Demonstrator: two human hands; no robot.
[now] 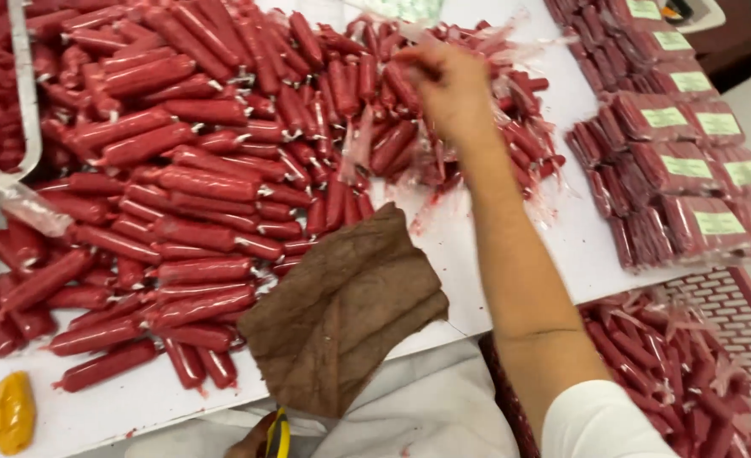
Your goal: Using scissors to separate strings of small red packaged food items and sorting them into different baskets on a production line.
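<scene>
My right hand (pixel 448 89) reaches across the white table (pixel 511 254) into a heap of red sausages in clear wrap (pixel 409 127). Its fingers curl down among them, blurred, so whether they grip one is unclear. A much larger pile of loose red sausages (pixel 180 187) covers the table's left and middle. Only a small part of my left hand (pixel 252 439) shows at the bottom edge, closed around a yellow-and-black handled tool (pixel 279 434). A crumpled brown cloth (pixel 341 314) lies at the table's near edge, between the two hands.
Flat packs of red sausages with green labels (pixel 681 144) are stacked in rows at the right. A red perforated crate (pixel 732 314) below the table edge holds more wrapped sausages. A metal tray rim (pixel 23 85) stands at the top left. Yellow lumps (pixel 11 411) lie at the near left.
</scene>
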